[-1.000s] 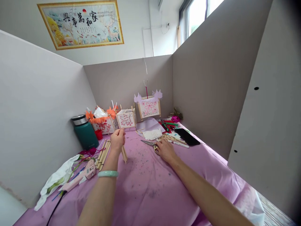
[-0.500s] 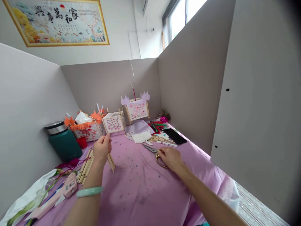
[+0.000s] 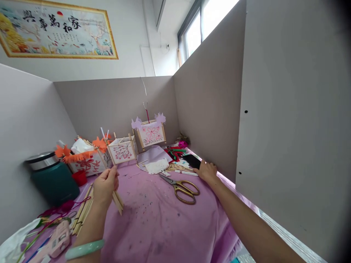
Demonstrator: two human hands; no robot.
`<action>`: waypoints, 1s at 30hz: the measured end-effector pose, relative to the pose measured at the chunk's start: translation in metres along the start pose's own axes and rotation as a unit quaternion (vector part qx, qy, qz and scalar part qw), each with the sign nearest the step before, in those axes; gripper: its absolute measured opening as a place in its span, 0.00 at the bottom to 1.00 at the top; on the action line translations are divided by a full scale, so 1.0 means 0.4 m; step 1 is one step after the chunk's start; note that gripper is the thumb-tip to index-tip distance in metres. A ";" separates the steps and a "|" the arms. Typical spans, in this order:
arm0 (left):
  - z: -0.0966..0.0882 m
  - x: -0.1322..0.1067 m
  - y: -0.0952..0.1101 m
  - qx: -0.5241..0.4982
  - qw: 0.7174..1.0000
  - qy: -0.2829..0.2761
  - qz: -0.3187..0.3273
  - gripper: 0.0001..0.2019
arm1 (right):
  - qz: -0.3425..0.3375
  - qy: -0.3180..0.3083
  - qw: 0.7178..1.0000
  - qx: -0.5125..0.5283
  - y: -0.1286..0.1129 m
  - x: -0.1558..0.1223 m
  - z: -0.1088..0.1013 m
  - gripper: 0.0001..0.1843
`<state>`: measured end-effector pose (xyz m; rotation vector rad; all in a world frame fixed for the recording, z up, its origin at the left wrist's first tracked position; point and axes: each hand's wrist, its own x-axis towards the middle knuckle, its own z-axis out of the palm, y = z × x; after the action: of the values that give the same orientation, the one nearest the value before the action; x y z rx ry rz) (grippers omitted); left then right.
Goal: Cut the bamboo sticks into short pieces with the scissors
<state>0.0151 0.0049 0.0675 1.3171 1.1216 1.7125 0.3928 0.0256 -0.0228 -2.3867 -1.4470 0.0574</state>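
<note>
Pinched in my left hand point(image 3: 105, 186) are several thin wooden sticks point(image 3: 118, 202), their lower ends showing below my fingers. My right hand point(image 3: 207, 171) is at the near end of a black smartphone point(image 3: 192, 160), its fingers curled over the edge and partly hidden. Between my hands, scissors point(image 3: 183, 188) with gold handles lie on the purple cloth point(image 3: 153, 226), blades pointing to the back left. Left of my left forearm lies a bundle of longer sticks point(image 3: 83, 210).
At the back stand paper-sided stick lanterns point(image 3: 123, 151), one with purple cutouts point(image 3: 152, 133) and one with orange trim point(image 3: 87, 162). A green flask point(image 3: 56, 180), red cup point(image 3: 80, 178) and pink glue gun point(image 3: 59, 239) are at left. Markers point(image 3: 186, 172) and white paper point(image 3: 157, 166) lie near the middle.
My right hand has let go of the scissors, which now lie on the cloth, and has moved right to the smartphone. My left hand still holds the sticks. The view has turned slightly right.
</note>
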 end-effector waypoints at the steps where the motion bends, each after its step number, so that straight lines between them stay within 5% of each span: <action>1: 0.000 0.000 0.001 0.000 1.000 -0.002 -0.002 0.17 | 0.006 -0.006 1.000 0.005 -0.005 0.005 0.001 0.35; 7: -0.013 -0.004 0.004 -0.005 1.000 0.011 -0.004 0.15 | 0.037 -0.021 0.997 0.058 0.007 -0.011 -0.023 0.38; 18: 0.001 -0.009 0.004 0.001 1.000 -0.008 -0.003 0.13 | 0.053 -0.025 0.975 0.216 0.107 -0.162 -0.072 0.43; 25: 0.001 -0.015 0.010 -0.005 1.000 -0.002 0.004 0.14 | 0.035 0.097 0.994 0.039 0.117 -0.242 -0.070 0.35; 30: -0.030 -0.023 0.017 -0.019 1.000 0.003 0.019 0.15 | 0.033 0.104 0.993 -0.053 0.128 -0.298 -0.057 0.32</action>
<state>0.0057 -0.0085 0.0690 1.3183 1.0693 1.7584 0.3843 -0.1055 -0.0345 -2.4398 -1.3055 -0.2510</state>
